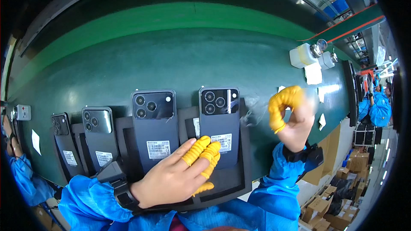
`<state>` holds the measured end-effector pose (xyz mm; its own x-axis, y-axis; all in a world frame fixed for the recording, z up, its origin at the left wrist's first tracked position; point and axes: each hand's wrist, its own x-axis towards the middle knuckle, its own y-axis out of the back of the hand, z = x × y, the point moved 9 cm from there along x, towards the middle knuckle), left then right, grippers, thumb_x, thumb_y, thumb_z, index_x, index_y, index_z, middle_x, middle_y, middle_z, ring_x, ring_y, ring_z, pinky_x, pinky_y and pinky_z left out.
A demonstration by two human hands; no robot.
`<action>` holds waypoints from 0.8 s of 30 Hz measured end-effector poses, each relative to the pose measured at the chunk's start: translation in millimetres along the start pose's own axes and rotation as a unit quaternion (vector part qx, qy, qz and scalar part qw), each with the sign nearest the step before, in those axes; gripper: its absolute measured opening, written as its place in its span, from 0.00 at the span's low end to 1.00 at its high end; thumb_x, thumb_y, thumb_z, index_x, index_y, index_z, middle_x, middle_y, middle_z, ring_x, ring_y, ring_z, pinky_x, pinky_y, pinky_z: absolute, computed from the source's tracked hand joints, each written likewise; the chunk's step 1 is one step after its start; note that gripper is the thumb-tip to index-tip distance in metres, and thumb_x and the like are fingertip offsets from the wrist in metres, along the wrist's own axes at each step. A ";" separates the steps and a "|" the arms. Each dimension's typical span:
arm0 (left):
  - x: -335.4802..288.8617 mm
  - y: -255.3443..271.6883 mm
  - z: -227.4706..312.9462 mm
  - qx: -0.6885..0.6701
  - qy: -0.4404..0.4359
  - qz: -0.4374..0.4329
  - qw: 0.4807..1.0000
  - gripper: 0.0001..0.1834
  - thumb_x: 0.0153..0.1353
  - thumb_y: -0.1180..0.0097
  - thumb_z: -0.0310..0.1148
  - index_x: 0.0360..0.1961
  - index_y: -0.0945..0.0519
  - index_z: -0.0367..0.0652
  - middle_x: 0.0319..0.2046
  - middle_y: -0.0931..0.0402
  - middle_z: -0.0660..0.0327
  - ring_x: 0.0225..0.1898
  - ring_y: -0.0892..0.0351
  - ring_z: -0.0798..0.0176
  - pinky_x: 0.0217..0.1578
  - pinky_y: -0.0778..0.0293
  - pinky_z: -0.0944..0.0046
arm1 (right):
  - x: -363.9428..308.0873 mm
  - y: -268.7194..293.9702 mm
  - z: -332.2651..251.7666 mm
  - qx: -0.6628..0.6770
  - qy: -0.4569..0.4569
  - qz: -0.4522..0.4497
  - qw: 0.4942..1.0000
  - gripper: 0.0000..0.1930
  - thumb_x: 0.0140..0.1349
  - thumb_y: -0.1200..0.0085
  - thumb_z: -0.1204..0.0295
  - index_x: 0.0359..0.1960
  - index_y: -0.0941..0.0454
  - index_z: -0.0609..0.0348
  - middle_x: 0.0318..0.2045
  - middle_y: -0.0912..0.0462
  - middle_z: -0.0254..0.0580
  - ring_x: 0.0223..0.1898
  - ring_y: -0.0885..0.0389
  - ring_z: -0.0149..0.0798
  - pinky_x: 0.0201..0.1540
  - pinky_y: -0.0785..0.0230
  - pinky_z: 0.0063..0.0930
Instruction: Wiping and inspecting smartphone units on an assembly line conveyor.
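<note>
My left hand (180, 175), with yellow finger cots on several fingers, reaches over the lower left part of the rightmost phone (218, 126). Its fingers lie close together, stretched over the phone's back beside a white label; nothing shows gripped. To the right, my right hand (295, 117) is raised with yellow-cotted fingers curled into a ring. Whatever it pinches, if anything, I cannot make out. Clear plastic film (254, 111) shows between that hand and the phone. Left of it are a second dark phone (155, 124), a third (99, 130) and a fourth (64, 141), backs up with labels.
Dark foam trays (245, 162) sit under the phones along the green bench's (192, 60) near edge. White dispenser bottles (302, 56) and white paper (313, 73) are at the right. A white socket box (23, 112) is far left. Other people in blue and cardboard boxes (319, 207) appear at the sides.
</note>
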<state>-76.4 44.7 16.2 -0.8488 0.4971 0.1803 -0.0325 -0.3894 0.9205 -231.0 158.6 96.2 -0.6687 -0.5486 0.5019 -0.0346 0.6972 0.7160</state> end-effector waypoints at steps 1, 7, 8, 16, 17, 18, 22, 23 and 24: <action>1.9 1.8 -3.7 -0.003 0.000 0.014 1.000 0.32 0.51 0.41 0.49 0.53 0.24 0.38 0.58 0.30 0.52 0.62 0.34 0.47 0.66 0.44 0.51 | -2.9 -5.0 -9.7 -0.014 0.022 -0.014 1.000 0.08 0.40 0.38 0.84 0.25 0.21 0.61 0.26 0.20 0.41 0.28 0.20 0.38 0.30 0.29 0.26; 11.0 9.4 -23.7 -0.030 0.005 0.107 0.994 0.35 0.48 0.37 0.50 0.50 0.23 0.32 0.51 0.27 0.48 0.57 0.29 0.45 0.60 0.35 0.50 | -32.9 -37.3 -55.3 0.002 0.130 -0.117 0.985 0.12 0.36 0.36 0.82 0.27 0.20 0.60 0.26 0.22 0.40 0.26 0.21 0.40 0.26 0.28 0.27; 11.4 18.4 -28.8 -0.021 0.032 0.127 0.991 0.35 0.47 0.36 0.51 0.49 0.23 0.31 0.50 0.27 0.48 0.56 0.28 0.44 0.58 0.33 0.50 | -36.4 -37.7 -57.1 -0.014 0.135 -0.121 0.983 0.12 0.36 0.35 0.81 0.27 0.20 0.59 0.26 0.23 0.39 0.25 0.22 0.39 0.24 0.28 0.26; 5.5 37.0 -38.4 0.089 0.117 0.168 0.975 0.33 0.43 0.34 0.54 0.36 0.21 0.30 0.40 0.23 0.47 0.46 0.22 0.44 0.48 0.28 0.49 | -44.3 -53.4 -55.3 0.072 0.141 -0.128 0.979 0.12 0.34 0.36 0.84 0.26 0.20 0.62 0.25 0.24 0.41 0.23 0.23 0.40 0.25 0.31 0.26; 2.1 41.7 -38.6 0.089 0.116 0.167 0.975 0.33 0.43 0.34 0.54 0.36 0.21 0.30 0.40 0.23 0.47 0.46 0.22 0.44 0.48 0.28 0.49 | -43.8 -53.4 -56.0 0.072 0.140 -0.127 0.979 0.12 0.34 0.36 0.84 0.26 0.20 0.62 0.25 0.24 0.41 0.23 0.23 0.40 0.25 0.31 0.26; -2.0 37.7 -45.6 0.088 0.140 0.112 0.980 0.32 0.43 0.34 0.54 0.34 0.21 0.30 0.39 0.23 0.47 0.44 0.22 0.45 0.47 0.28 0.49 | -43.8 -56.3 -58.8 0.067 0.147 -0.145 0.976 0.13 0.34 0.35 0.82 0.27 0.20 0.62 0.25 0.24 0.41 0.24 0.23 0.40 0.24 0.30 0.25; -3.9 42.6 -40.2 0.068 0.092 0.111 0.987 0.30 0.44 0.35 0.53 0.32 0.20 0.31 0.36 0.23 0.48 0.39 0.22 0.48 0.45 0.27 0.50 | -43.9 -67.8 -64.3 0.085 0.162 -0.167 0.969 0.12 0.35 0.35 0.81 0.27 0.19 0.62 0.26 0.24 0.41 0.26 0.22 0.40 0.23 0.29 0.26; -3.6 46.3 -31.2 0.053 0.042 0.134 0.989 0.30 0.44 0.35 0.53 0.32 0.20 0.31 0.36 0.23 0.48 0.39 0.22 0.48 0.45 0.27 0.51 | -42.8 -70.2 -67.7 0.104 0.168 -0.164 0.966 0.12 0.35 0.36 0.82 0.27 0.19 0.63 0.25 0.24 0.41 0.26 0.22 0.41 0.24 0.30 0.26; -5.3 46.6 -28.2 0.039 0.033 0.145 0.988 0.25 0.45 0.35 0.48 0.32 0.20 0.33 0.35 0.23 0.51 0.39 0.21 0.51 0.45 0.27 0.54 | -41.2 -73.1 -71.6 0.104 0.171 -0.168 0.965 0.12 0.36 0.35 0.81 0.27 0.19 0.63 0.26 0.24 0.42 0.26 0.21 0.41 0.24 0.28 0.27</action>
<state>-88.3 2.1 48.4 -0.8490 0.3212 0.4195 0.2558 -0.4449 0.8583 -147.7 97.2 57.9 -0.3098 -0.8557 0.4144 -0.3793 0.5109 0.7714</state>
